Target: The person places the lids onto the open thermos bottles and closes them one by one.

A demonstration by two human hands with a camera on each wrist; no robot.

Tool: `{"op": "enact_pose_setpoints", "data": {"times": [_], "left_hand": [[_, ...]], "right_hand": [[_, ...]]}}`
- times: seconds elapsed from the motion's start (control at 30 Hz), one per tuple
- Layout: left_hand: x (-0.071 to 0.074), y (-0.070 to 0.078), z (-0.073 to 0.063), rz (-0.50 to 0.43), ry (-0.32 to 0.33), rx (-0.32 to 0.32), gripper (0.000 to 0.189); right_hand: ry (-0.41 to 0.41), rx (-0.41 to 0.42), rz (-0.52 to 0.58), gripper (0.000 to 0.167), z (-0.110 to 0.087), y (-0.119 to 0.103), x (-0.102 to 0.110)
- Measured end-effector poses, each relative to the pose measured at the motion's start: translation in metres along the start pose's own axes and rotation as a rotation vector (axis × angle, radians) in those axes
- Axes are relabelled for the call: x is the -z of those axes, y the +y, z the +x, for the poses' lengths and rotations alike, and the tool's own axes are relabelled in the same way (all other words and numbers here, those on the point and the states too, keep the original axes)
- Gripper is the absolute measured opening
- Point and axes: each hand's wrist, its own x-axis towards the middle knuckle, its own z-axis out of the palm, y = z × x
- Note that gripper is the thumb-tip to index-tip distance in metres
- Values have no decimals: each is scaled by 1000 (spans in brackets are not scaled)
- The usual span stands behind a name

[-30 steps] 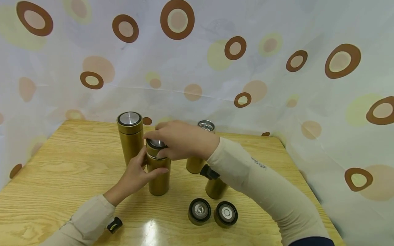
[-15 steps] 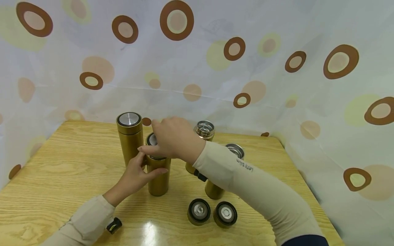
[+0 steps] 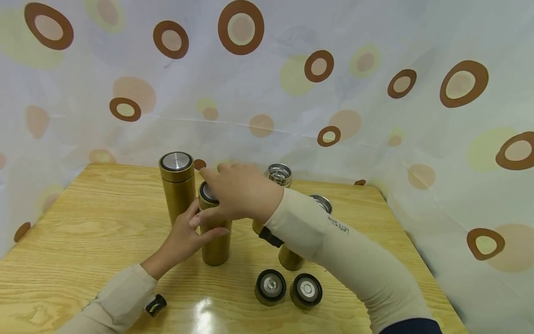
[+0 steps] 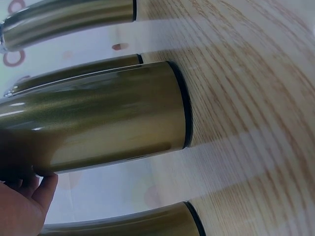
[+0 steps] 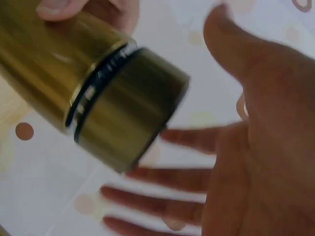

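Note:
My left hand grips the body of a gold thermos standing upright on the table, the thumb curled round its front. On that thermos sits a gold lid with a silver top. A narrow gap with a dark and silvery band shows between lid and body in the right wrist view. My right hand is over the lid. Its fingers are spread and the thumb stands apart from the lid in the right wrist view; whether a fingertip touches the rim I cannot tell.
Behind on the left stands a lidded gold thermos. Two lidless thermoses, one farther back and one nearer, stand to the right, partly hidden by my right arm. Two lids lie upturned near the front of the wooden table.
My right hand was gripping the lid a second ago; it has turned about it and its fingers are now spread. My left hand and the thermos have stayed in place.

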Motion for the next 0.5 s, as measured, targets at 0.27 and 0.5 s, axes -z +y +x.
{"op": "enact_pose_setpoints", "data": {"times": [0.27, 0.5], "left_hand": [[0, -1, 2, -40, -11, -23, 66], [-1, -1, 2, -48, -9, 10, 68]], "right_hand": [[-46, 281, 146, 87, -11, 26, 8], [-73, 333, 174, 79, -12, 35, 8]]}}
